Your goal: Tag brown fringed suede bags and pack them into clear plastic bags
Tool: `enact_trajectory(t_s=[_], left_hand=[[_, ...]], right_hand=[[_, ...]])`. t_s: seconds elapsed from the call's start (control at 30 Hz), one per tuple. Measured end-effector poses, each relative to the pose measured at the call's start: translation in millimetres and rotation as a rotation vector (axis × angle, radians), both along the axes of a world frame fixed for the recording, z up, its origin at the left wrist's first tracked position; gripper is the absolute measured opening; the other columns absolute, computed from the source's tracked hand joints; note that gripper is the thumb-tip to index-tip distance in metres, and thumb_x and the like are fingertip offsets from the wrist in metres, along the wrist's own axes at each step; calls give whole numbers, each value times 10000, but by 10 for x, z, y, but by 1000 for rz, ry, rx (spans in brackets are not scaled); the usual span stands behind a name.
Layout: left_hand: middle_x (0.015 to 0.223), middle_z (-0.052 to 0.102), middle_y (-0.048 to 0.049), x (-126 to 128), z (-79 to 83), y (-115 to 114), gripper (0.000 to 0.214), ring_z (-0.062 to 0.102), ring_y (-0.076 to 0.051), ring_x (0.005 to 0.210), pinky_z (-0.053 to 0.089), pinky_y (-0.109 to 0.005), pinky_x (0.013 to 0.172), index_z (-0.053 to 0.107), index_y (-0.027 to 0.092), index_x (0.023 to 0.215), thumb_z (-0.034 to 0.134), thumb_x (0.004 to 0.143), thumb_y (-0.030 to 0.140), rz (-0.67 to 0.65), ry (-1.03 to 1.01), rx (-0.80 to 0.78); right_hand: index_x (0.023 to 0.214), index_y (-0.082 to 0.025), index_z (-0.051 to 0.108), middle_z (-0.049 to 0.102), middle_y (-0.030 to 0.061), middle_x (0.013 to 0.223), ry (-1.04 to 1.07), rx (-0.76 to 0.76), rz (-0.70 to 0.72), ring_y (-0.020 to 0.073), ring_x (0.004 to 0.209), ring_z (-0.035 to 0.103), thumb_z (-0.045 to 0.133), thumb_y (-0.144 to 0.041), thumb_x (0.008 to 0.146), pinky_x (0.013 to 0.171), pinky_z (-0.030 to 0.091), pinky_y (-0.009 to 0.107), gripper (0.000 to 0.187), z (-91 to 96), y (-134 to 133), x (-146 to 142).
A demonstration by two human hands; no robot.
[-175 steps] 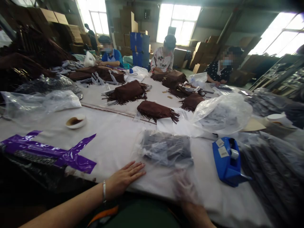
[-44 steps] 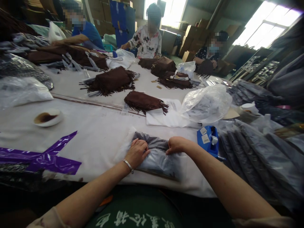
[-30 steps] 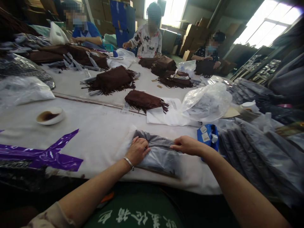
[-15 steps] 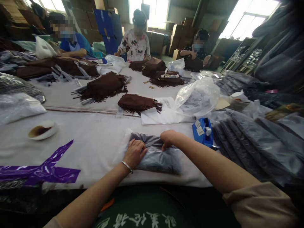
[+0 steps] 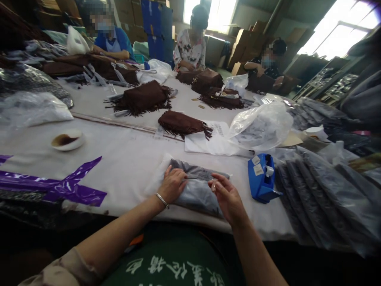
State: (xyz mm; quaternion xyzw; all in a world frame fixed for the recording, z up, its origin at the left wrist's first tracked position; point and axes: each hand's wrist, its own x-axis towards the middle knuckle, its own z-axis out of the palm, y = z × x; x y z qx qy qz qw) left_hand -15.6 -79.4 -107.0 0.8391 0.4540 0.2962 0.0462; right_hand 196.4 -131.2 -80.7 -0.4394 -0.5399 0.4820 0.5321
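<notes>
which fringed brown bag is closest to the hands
The brown suede fringed bag beside the printed white paper. It sits just beyond the grey packet under the left hand; every other fringed bag lies farther away.

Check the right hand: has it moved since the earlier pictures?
Yes: the right hand has drawn back toward the person, now lower in view than the blue tape dispenser.

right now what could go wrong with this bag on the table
The grey bundle in its clear plastic bag is held down only by the left hand, while the right hand seems lifted off it, so it might shift or slide. The blue tape dispenser stands close to the right hand and could get knocked into the stacked grey packs.
</notes>
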Motion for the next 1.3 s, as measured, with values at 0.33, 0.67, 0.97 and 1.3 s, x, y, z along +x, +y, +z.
enact_trajectory(t_s=[0.33, 0.67, 0.97, 1.3], left_hand=[[983, 646, -10, 285, 479, -735, 180, 529, -161, 1080, 168, -436, 1147, 591, 222, 1049, 535, 882, 183, -239, -185, -14], [882, 644, -13, 297, 468, -766, 118, 548, -157, 985, 241, -440, 1127, 601, 183, 984, 545, 880, 179, -297, -118, 232], [805, 626, -3, 178, 485, -660, 91, 556, -142, 917, 319, -403, 1083, 614, 185, 929, 550, 866, 171, -354, -48, 270], [836, 652, -35, 166, 492, -692, 189, 561, -169, 877, 434, -326, 893, 630, 172, 905, 600, 863, 354, -296, -274, -81]], right_hand=[[1207, -249, 553, 609, -37, 817, 1011, -329, 40, 113, 974, 572, 586, -203, 858, 972, 439, 310, 354, -231, -539, -289], [1194, -246, 565, 648, -5, 907, 986, -377, 41, 86, 943, 583, 591, -205, 854, 931, 454, 235, 344, -178, -591, -386], [1199, -257, 562, 640, -36, 817, 1019, -410, 48, 89, 893, 598, 624, -198, 828, 946, 456, 270, 381, -258, -589, -366], [1209, -309, 550, 672, -45, 918, 932, -372, 3, 109, 1050, 569, 615, -251, 836, 1012, 413, 296, 383, -236, -564, -417]])
